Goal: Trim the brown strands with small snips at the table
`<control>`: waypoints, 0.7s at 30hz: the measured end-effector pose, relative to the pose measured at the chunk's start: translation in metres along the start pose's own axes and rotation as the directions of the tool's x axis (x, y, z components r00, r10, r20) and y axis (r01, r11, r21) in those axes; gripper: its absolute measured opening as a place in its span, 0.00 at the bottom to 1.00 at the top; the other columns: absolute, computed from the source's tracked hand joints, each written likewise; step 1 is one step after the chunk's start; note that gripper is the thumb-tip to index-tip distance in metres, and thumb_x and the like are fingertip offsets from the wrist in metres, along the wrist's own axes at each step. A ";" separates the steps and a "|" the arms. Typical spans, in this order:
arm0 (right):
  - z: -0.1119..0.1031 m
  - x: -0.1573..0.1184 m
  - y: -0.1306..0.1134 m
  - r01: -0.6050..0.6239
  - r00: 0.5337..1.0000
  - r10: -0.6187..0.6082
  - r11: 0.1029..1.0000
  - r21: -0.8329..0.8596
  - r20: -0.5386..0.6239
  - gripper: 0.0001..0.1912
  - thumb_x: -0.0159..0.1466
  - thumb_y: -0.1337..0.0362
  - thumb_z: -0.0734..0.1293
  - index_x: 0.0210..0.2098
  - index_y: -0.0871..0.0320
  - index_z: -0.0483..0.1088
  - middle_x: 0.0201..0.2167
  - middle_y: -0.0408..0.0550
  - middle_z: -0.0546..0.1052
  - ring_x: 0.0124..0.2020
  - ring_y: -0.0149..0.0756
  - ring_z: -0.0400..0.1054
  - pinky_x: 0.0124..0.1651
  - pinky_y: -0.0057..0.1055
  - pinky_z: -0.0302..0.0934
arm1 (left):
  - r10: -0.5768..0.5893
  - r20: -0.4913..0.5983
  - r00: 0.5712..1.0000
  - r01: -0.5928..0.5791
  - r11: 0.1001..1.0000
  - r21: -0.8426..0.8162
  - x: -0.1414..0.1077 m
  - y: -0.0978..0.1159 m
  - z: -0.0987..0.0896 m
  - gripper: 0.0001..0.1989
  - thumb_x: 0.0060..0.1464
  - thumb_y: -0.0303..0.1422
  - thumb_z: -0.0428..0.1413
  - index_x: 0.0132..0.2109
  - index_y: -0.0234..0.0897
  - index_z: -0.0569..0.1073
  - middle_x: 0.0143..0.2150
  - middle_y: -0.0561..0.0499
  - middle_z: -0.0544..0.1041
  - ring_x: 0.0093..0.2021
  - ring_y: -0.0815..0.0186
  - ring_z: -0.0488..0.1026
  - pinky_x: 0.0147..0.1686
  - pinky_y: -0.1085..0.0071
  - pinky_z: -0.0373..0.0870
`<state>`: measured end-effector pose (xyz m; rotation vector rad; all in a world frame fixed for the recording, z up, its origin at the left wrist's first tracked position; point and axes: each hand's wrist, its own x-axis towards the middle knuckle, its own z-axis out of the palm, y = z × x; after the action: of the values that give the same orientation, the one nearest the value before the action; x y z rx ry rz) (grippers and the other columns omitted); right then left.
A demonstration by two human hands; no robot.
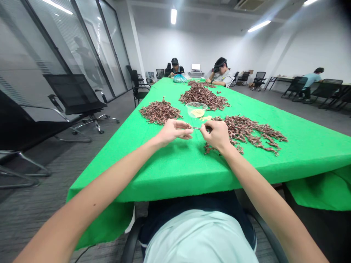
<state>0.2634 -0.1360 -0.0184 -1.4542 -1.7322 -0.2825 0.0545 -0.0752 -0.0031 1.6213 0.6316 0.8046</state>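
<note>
My left hand (170, 133) pinches a small brown dried piece (189, 126) between thumb and fingertips. Facing it, my right hand (218, 135) is closed around thin metal tweezers (195, 128), whose tip reaches the piece. Most of the tool is hidden by my fingers. Just beyond both hands stands a clear plastic bowl (196, 109) with pale yellowish bits inside. More pale bits (205, 118) lie on the cloth beside it. A heap of brown dried, twisted pieces (246, 129) spreads behind and right of my right hand; another heap (159, 111) lies beyond my left hand.
A green cloth (175, 164) covers the long table. A larger brown heap (203, 95) and a blue-tinted plastic bag (180, 78) are farther back. Two people sit at the far part; another person (312, 82) sits at the right. Office chairs (78, 93) stand at the left.
</note>
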 end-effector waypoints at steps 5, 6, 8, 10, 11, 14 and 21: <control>-0.003 0.000 0.003 0.242 0.956 -0.281 0.915 -0.322 -0.081 0.18 0.69 0.58 0.58 0.32 0.59 0.75 0.30 0.53 0.77 0.34 0.39 0.67 0.41 0.33 0.56 | -0.065 -0.046 0.997 0.060 0.992 -0.107 0.001 -0.003 -0.002 0.25 0.41 0.43 0.74 0.42 0.30 0.82 0.46 0.38 0.83 0.37 0.64 0.82 0.41 0.69 0.79; -0.002 0.001 0.003 0.264 0.951 -0.303 0.901 -0.343 -0.066 0.18 0.69 0.58 0.57 0.32 0.59 0.75 0.30 0.54 0.77 0.34 0.39 0.67 0.41 0.33 0.56 | -0.086 -0.057 0.995 0.078 0.987 -0.138 0.002 -0.004 -0.002 0.25 0.41 0.44 0.74 0.41 0.30 0.82 0.46 0.39 0.83 0.36 0.66 0.82 0.39 0.72 0.78; 0.000 0.005 0.003 0.279 0.950 -0.309 0.898 -0.340 -0.037 0.18 0.69 0.58 0.57 0.32 0.59 0.75 0.30 0.54 0.77 0.33 0.39 0.66 0.39 0.34 0.55 | -0.147 -0.090 0.985 0.125 0.969 -0.214 0.004 -0.006 -0.003 0.24 0.43 0.44 0.73 0.40 0.29 0.82 0.45 0.40 0.83 0.34 0.70 0.80 0.35 0.77 0.76; 0.003 0.011 0.002 0.235 0.968 -0.250 0.935 -0.267 -0.024 0.18 0.67 0.57 0.59 0.32 0.60 0.74 0.30 0.53 0.77 0.31 0.38 0.66 0.37 0.34 0.54 | -0.235 -0.133 0.963 0.191 0.940 -0.282 0.007 -0.007 -0.005 0.20 0.48 0.44 0.72 0.39 0.29 0.81 0.42 0.41 0.83 0.29 0.74 0.77 0.30 0.81 0.74; 0.005 0.013 0.001 0.182 0.982 -0.190 0.963 -0.199 -0.023 0.17 0.66 0.56 0.60 0.31 0.60 0.74 0.29 0.52 0.77 0.30 0.37 0.65 0.37 0.34 0.54 | -0.283 -0.153 0.947 0.228 0.925 -0.305 0.008 -0.007 -0.006 0.18 0.51 0.43 0.70 0.38 0.30 0.81 0.41 0.42 0.83 0.26 0.77 0.74 0.26 0.82 0.72; 0.008 0.020 -0.002 -0.069 0.996 0.062 0.992 0.105 0.067 0.19 0.64 0.55 0.62 0.23 0.59 0.71 0.20 0.47 0.72 0.24 0.32 0.63 0.33 0.32 0.54 | -0.408 -0.185 0.894 0.332 0.880 -0.339 0.010 -0.007 -0.009 0.13 0.59 0.38 0.64 0.35 0.30 0.79 0.35 0.44 0.82 0.20 0.80 0.67 0.18 0.84 0.63; 0.008 0.018 -0.002 -0.449 0.870 0.273 0.782 0.432 0.410 0.18 0.61 0.56 0.61 0.24 0.60 0.73 0.17 0.45 0.71 0.17 0.30 0.62 0.24 0.29 0.54 | -0.486 -0.143 0.862 0.392 0.818 -0.422 0.012 -0.007 -0.007 0.09 0.61 0.23 0.58 0.32 0.27 0.79 0.33 0.40 0.82 0.25 0.73 0.75 0.26 0.80 0.74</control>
<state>0.2584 -0.1186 -0.0096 -1.4330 -1.5523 0.6338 0.0564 -0.0602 -0.0069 0.9682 0.9268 0.7247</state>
